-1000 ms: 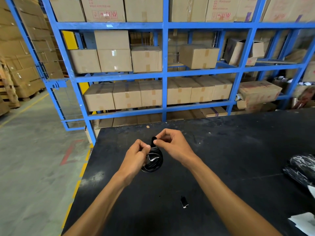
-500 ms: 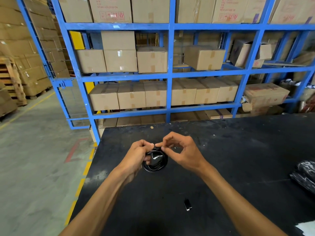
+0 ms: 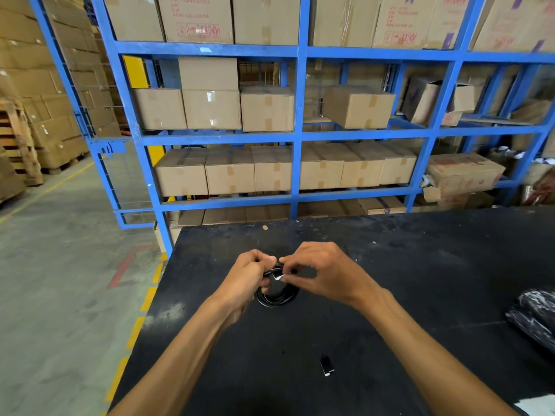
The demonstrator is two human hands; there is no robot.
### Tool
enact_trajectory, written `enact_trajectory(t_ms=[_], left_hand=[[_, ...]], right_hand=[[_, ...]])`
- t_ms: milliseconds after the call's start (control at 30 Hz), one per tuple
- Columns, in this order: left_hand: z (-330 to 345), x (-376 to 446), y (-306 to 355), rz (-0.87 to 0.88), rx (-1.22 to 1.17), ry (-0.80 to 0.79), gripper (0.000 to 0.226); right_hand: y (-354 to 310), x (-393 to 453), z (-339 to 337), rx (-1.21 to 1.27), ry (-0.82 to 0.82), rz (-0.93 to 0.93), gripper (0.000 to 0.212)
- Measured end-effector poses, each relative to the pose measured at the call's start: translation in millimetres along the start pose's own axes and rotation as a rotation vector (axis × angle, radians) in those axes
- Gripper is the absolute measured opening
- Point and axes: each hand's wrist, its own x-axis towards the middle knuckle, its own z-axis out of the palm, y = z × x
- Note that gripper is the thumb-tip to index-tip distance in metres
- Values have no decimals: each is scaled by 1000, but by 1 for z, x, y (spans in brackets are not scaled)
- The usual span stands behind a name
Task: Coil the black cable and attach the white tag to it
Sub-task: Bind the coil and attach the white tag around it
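The black cable (image 3: 277,299) is wound into a small round coil, held just above the black table (image 3: 420,265). My left hand (image 3: 246,280) grips the coil's left side with curled fingers. My right hand (image 3: 321,273) pinches the coil's top, thumb and forefinger meeting the left fingertips. A small white tag (image 3: 280,277) shows between the two hands, lying against the coil's top. How it is fastened is hidden by my fingers.
A small black piece with a white end (image 3: 326,365) lies on the table near me. A black plastic bundle (image 3: 537,316) sits at the right edge, white paper (image 3: 537,406) at the lower right. Blue racking with cardboard boxes (image 3: 297,139) stands behind the table.
The right hand has dropped from above the coil and closed in on its top, meeting the left fingertips. The black cable end that stuck up earlier is no longer visible.
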Motion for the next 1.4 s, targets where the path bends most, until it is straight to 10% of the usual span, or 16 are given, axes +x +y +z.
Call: enact_trajectory(t_ms=[467, 1167, 1400], left_hand=[[-6, -10, -17, 262, 104, -47, 23], [-8, -6, -19, 245, -62, -113, 25], [-10, -1, -15, 222, -75, -84, 32]], right_hand=[[-5, 3, 11, 280, 107, 342, 4], [-4, 9, 24, 142, 381, 123, 30], [0, 10, 23, 354, 316, 314, 25]])
